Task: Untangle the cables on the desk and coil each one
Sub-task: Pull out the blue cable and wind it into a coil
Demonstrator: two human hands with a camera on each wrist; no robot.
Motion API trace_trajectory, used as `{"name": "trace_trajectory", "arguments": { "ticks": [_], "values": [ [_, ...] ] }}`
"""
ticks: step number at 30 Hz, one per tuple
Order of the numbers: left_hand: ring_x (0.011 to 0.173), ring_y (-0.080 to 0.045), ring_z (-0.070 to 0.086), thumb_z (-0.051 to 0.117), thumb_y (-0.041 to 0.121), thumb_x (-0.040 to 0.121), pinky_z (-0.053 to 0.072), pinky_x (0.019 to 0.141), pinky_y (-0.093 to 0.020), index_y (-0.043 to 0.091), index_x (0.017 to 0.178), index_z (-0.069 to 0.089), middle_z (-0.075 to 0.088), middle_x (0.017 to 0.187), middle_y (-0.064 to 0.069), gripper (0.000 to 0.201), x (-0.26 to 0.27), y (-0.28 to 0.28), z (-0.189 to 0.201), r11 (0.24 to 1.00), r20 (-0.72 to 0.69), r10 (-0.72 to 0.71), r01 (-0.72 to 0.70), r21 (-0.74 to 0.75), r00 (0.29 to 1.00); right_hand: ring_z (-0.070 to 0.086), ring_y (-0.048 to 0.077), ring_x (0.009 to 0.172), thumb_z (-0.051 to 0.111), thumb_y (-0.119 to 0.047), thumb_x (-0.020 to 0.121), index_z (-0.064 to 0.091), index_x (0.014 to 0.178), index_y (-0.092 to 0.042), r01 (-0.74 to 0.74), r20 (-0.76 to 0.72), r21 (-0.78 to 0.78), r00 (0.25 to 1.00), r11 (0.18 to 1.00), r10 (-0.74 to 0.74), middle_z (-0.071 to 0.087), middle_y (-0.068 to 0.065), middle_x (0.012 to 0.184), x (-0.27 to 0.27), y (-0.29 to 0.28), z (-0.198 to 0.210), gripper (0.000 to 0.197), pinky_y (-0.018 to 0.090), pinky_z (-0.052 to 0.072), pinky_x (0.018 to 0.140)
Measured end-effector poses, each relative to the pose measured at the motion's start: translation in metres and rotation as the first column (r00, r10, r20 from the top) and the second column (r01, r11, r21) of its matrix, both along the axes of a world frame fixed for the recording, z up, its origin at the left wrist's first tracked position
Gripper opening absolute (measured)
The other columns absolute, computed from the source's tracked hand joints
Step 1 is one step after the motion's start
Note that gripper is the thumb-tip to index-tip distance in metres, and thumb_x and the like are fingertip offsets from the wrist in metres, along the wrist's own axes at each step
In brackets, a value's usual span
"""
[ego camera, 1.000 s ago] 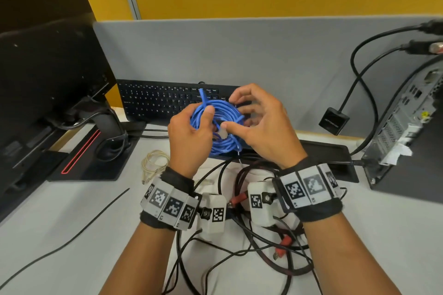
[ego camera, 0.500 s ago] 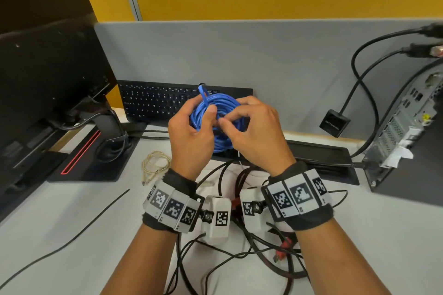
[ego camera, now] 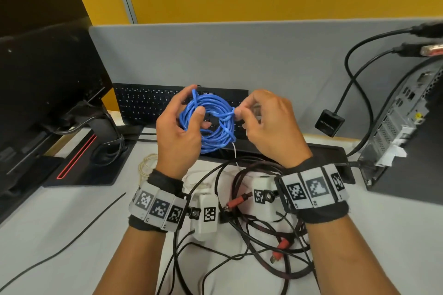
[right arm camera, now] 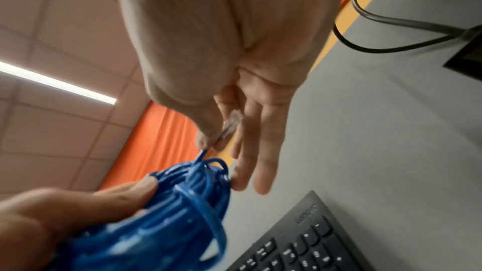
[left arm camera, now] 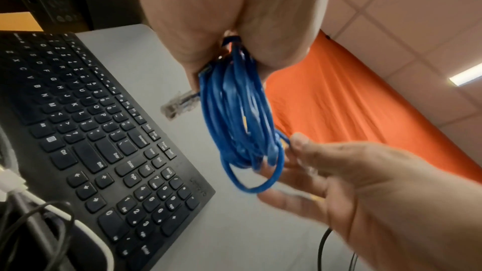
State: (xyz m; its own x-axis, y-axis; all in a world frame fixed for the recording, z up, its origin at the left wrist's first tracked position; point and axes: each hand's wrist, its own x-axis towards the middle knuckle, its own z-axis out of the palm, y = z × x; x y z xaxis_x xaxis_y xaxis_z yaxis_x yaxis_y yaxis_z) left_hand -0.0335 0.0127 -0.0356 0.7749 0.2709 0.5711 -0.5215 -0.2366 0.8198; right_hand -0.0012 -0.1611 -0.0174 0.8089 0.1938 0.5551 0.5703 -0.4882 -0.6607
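A coiled blue network cable (ego camera: 211,122) is held up above the keyboard. My left hand (ego camera: 177,132) grips the coil's left side, thumb across the loops (left arm camera: 234,98). One clear plug (left arm camera: 177,104) sticks out below that hand. My right hand (ego camera: 268,127) pinches the cable's other end by its clear plug (right arm camera: 231,125), just right of the coil (right arm camera: 182,203), its other fingers spread. A tangle of black, dark red and red-plugged cables (ego camera: 259,235) lies on the desk under my wrists. A small cream cable bundle (ego camera: 146,165) lies left of them.
A black keyboard (ego camera: 148,105) stands against the grey partition (ego camera: 239,60). A monitor with its stand (ego camera: 48,93) fills the left. A computer case (ego camera: 407,127) with plugged black cables stands at the right. A thin black wire (ego camera: 72,239) crosses the desk's left front.
My right hand has moved right, away from the coil's middle, drawing the cable's end out to the coil's right side. The left hand keeps its grip on the coil.
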Motion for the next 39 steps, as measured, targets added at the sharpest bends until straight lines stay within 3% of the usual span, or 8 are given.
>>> {"name": "trace_trajectory", "arguments": {
  "ticks": [5,10,14,22,28,32,36,39],
  "values": [
    [0.081,-0.021,0.065,0.050,0.004,0.101,0.056,0.086,-0.034,0.010,0.138,0.054,0.073,0.098,-0.019,0.038,-0.001,0.007,0.008,0.896,-0.254,-0.426,0.366,-0.251,0.868,0.066,0.027,0.077,0.058,-0.012,0.101,0.058,0.095,-0.003,0.030,0.077,0.022,0.997,0.999,-0.031,0.068,0.008,0.081,0.003,-0.010,-0.003,0.010,0.047,0.054,0.074],
    [0.066,-0.016,0.050,0.036,0.057,0.099,0.047,0.075,-0.030,0.000,0.133,0.058,0.059,0.073,-0.008,0.070,-0.005,0.010,0.017,0.732,-0.220,-0.633,0.482,-0.482,0.742,0.060,0.017,0.072,0.062,-0.010,0.098,0.060,0.094,-0.002,-0.039,0.264,-0.024,0.964,0.999,0.044,0.067,0.004,0.083,-0.007,0.000,0.002,0.009,0.034,0.049,0.067],
    [0.060,-0.015,0.035,0.046,0.050,0.098,0.043,0.068,-0.029,-0.001,0.131,0.058,0.038,0.056,0.001,0.062,-0.006,0.016,0.016,0.690,-0.217,-0.630,0.409,-0.598,0.746,0.067,0.021,0.073,0.060,-0.008,0.099,0.061,0.095,0.000,-0.055,0.303,-0.014,0.951,0.998,0.056,0.068,0.008,0.083,-0.008,0.003,0.002,0.010,0.037,0.053,0.067],
    [0.058,-0.014,0.030,0.044,0.043,0.100,0.036,0.067,-0.030,0.007,0.134,0.054,0.035,0.053,0.004,0.050,-0.004,0.005,0.013,0.643,-0.278,-0.661,0.336,-0.688,0.697,0.069,0.016,0.067,0.060,-0.006,0.099,0.062,0.093,0.000,-0.006,0.337,0.065,0.941,0.998,-0.016,0.067,0.006,0.080,0.003,-0.016,0.001,0.008,0.036,0.055,0.066],
    [0.048,-0.011,0.025,0.051,0.043,0.098,0.037,0.058,-0.028,0.012,0.124,0.053,0.024,0.045,0.008,0.040,0.001,-0.008,0.014,0.634,-0.261,-0.589,0.238,-0.736,0.765,0.070,0.013,0.066,0.062,-0.007,0.098,0.062,0.093,-0.007,-0.053,0.298,0.164,0.955,0.985,0.002,0.069,0.005,0.076,0.005,-0.019,0.001,0.005,0.035,0.056,0.063],
    [0.043,-0.011,0.034,0.054,0.044,0.097,0.050,0.055,-0.028,-0.005,0.141,0.047,0.025,0.042,0.008,0.066,-0.002,-0.010,0.016,0.585,-0.205,-0.612,0.263,-0.767,0.764,0.073,0.012,0.068,0.061,-0.008,0.099,0.062,0.094,-0.009,-0.127,0.210,0.254,0.975,0.959,0.074,0.069,0.003,0.078,0.004,-0.020,0.003,0.005,0.039,0.062,0.066],
    [0.045,-0.011,0.047,0.049,0.048,0.099,0.053,0.063,-0.032,0.002,0.137,0.051,0.039,0.041,0.010,0.060,-0.004,-0.016,0.015,0.544,-0.149,-0.618,0.284,-0.789,0.772,0.073,0.021,0.074,0.059,-0.014,0.100,0.057,0.103,-0.015,-0.179,0.041,0.421,0.983,0.889,0.178,0.068,0.007,0.086,0.001,-0.009,0.006,0.003,0.043,0.064,0.065],
    [0.048,-0.011,0.031,0.046,0.050,0.101,0.043,0.065,-0.029,0.010,0.124,0.054,0.029,0.047,0.007,0.046,-0.002,-0.018,0.015,0.564,-0.140,-0.575,0.267,-0.781,0.806,0.074,0.019,0.082,0.068,-0.030,0.095,0.048,0.125,-0.019,-0.140,-0.090,0.480,0.974,0.866,0.207,0.075,0.007,0.091,0.002,-0.005,0.005,0.038,0.042,0.064,0.072]
  ]
}}
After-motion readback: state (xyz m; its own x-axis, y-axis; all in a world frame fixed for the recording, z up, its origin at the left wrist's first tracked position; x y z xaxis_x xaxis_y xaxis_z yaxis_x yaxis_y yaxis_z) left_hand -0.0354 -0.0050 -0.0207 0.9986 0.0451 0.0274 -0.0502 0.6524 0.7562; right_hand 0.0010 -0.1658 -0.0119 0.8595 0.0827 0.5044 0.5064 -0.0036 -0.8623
